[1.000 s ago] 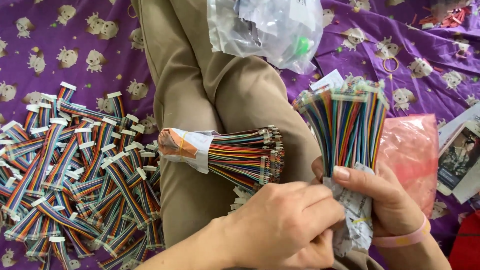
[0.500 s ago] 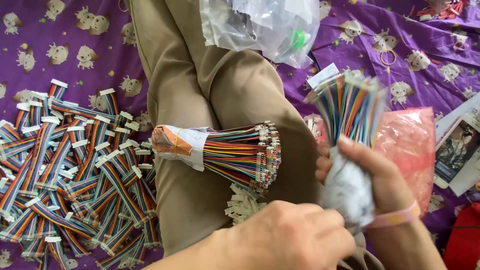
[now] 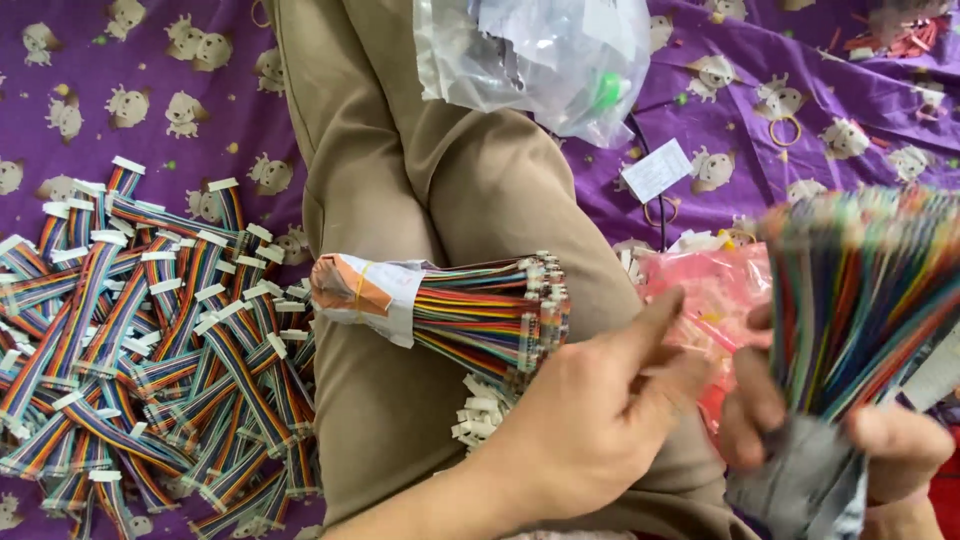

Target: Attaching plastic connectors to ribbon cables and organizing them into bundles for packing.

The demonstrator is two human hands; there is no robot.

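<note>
The right hand (image 3: 850, 440) is closed around the wrapped lower end of a fat bundle of rainbow ribbon cables (image 3: 865, 300), holding it upright so the loose wire ends fan out above the fist; the bundle is blurred, so its connectors cannot be made out. The left hand (image 3: 590, 420) hangs just beside it with fingers loosely spread, gripping nothing, its fingertips close to the bundle's wrap.

A second bundle (image 3: 450, 310), bound at one end with paper and a rubber band, lies across the person's thigh (image 3: 400, 200), where it is propped within easy reach. A pink plastic bag (image 3: 700, 300) sits between the thigh and the held bundle, partly hidden behind the left hand. Toward the left edge of the purple patterned cloth (image 3: 130, 90) lies a heap of short separate cable pieces (image 3: 140, 340). A clear bag (image 3: 560, 50) rests near the knee, and a small white label (image 3: 657, 170) lies on the cloth beyond it.
</note>
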